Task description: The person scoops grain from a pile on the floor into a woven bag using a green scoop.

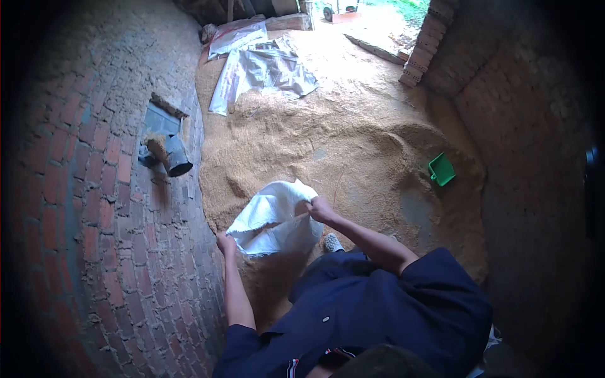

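A white woven sack hangs between my two hands with its mouth spread wide. My left hand is closed on the left edge of the rim, close beside the brick wall. On the opposite side, my right hand grips the rim with the fingers wrapped round it. Some tan material shows inside the mouth, and the sack's bottom is hidden. Around it, loose tan husks or grain cover the floor. One shoe of mine shows just right of the sack.
A green dustpan-like scoop lies on the pile to the right. From the left brick wall juts a dark metal spout. Plastic sheets lie at the back left, near a bright doorway.
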A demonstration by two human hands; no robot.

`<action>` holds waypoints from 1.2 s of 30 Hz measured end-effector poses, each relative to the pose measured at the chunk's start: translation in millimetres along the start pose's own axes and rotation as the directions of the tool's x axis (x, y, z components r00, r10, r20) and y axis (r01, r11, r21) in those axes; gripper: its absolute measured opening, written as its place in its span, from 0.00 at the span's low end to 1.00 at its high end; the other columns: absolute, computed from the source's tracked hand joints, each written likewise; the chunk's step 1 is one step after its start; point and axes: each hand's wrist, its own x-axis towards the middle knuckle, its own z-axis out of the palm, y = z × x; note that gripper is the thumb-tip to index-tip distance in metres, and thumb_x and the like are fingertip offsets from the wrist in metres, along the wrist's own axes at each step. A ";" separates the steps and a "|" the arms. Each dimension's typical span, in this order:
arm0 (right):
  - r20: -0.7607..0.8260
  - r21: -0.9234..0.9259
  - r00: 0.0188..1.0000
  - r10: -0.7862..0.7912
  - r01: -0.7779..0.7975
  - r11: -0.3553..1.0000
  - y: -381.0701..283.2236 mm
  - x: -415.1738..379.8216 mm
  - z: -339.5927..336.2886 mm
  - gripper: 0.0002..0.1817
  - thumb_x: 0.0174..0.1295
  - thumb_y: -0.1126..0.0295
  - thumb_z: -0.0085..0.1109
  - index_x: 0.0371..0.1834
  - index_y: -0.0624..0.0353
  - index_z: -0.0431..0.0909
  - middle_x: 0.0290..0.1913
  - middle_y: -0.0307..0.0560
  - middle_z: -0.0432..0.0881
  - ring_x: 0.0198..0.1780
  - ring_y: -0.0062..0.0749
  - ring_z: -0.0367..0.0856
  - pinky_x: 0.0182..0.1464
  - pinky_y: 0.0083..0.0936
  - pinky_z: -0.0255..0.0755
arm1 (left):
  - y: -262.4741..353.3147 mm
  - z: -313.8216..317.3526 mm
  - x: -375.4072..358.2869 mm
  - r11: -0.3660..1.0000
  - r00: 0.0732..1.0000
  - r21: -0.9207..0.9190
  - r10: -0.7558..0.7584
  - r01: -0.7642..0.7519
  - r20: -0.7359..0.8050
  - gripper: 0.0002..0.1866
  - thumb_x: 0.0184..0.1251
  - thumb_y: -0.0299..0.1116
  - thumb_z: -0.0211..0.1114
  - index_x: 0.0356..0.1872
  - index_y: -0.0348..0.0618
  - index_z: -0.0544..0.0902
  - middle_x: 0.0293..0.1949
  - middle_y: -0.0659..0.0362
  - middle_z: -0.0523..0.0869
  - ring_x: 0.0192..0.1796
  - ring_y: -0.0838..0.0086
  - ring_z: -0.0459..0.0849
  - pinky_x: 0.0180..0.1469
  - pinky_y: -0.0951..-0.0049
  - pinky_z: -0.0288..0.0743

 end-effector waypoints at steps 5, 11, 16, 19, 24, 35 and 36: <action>0.069 0.448 0.992 -0.110 0.068 0.891 -62.4 -37.2 -58.8 0.23 0.63 0.54 0.49 0.25 0.67 0.76 0.16 0.49 0.72 0.19 0.27 0.70 0.25 0.30 0.65 | 31.4 -71.2 24.9 0.975 0.960 -0.202 0.033 -0.093 -0.278 0.07 0.52 0.25 0.56 0.28 0.34 0.82 0.27 0.43 0.82 0.32 0.55 0.82 0.37 0.61 0.72; 0.001 0.488 0.929 -0.370 0.323 0.811 -138.4 -88.4 -122.7 0.24 0.65 0.54 0.48 0.19 0.65 0.72 0.14 0.47 0.69 0.17 0.26 0.66 0.23 0.29 0.62 | 74.4 -164.9 4.8 0.885 0.913 -0.278 0.296 -0.372 -0.281 0.06 0.56 0.23 0.56 0.30 0.29 0.78 0.25 0.47 0.82 0.28 0.64 0.80 0.33 0.66 0.71; 0.003 0.203 0.931 -0.364 0.356 0.912 -98.2 -81.2 -74.6 0.27 0.63 0.50 0.47 0.21 0.66 0.73 0.19 0.60 0.74 0.23 0.48 0.75 0.30 0.38 0.66 | 35.5 -77.8 12.0 0.978 0.984 -0.124 0.158 -0.168 -0.087 0.14 0.57 0.34 0.57 0.37 0.31 0.80 0.32 0.41 0.82 0.37 0.49 0.81 0.40 0.57 0.72; 0.094 0.060 0.996 -0.006 0.001 0.998 -15.1 -60.6 -25.6 0.29 0.61 0.47 0.47 0.22 0.67 0.75 0.23 0.64 0.76 0.27 0.52 0.77 0.33 0.42 0.67 | 6.2 14.8 -0.9 0.996 0.993 0.084 -0.004 -0.006 0.120 0.13 0.60 0.35 0.53 0.38 0.40 0.82 0.36 0.43 0.82 0.41 0.49 0.81 0.44 0.56 0.72; 0.095 0.386 0.995 -0.026 -0.013 0.922 -40.2 -63.1 -51.9 0.29 0.62 0.48 0.48 0.22 0.69 0.76 0.17 0.51 0.75 0.22 0.34 0.75 0.28 0.35 0.68 | 27.9 -15.2 18.3 0.996 0.994 -0.062 0.051 -0.057 -0.093 0.14 0.59 0.35 0.55 0.32 0.32 0.81 0.30 0.41 0.82 0.36 0.50 0.81 0.39 0.57 0.72; 0.135 -0.013 0.990 0.031 -0.029 0.999 -20.1 -112.1 -101.7 0.19 0.61 0.53 0.49 0.29 0.60 0.79 0.22 0.52 0.77 0.24 0.40 0.76 0.31 0.35 0.68 | 53.8 -56.4 1.5 0.989 0.991 -0.103 0.100 -0.109 -0.087 0.17 0.60 0.40 0.55 0.36 0.34 0.80 0.33 0.41 0.82 0.37 0.48 0.80 0.39 0.56 0.72; 0.165 -0.185 0.977 0.137 -0.105 0.977 1.1 -105.8 -94.0 0.19 0.60 0.53 0.50 0.30 0.59 0.79 0.25 0.53 0.79 0.28 0.44 0.78 0.33 0.37 0.70 | 49.5 -34.6 1.4 0.999 0.999 -0.007 0.052 -0.052 -0.014 0.17 0.60 0.42 0.54 0.37 0.36 0.80 0.35 0.42 0.82 0.39 0.48 0.80 0.40 0.55 0.72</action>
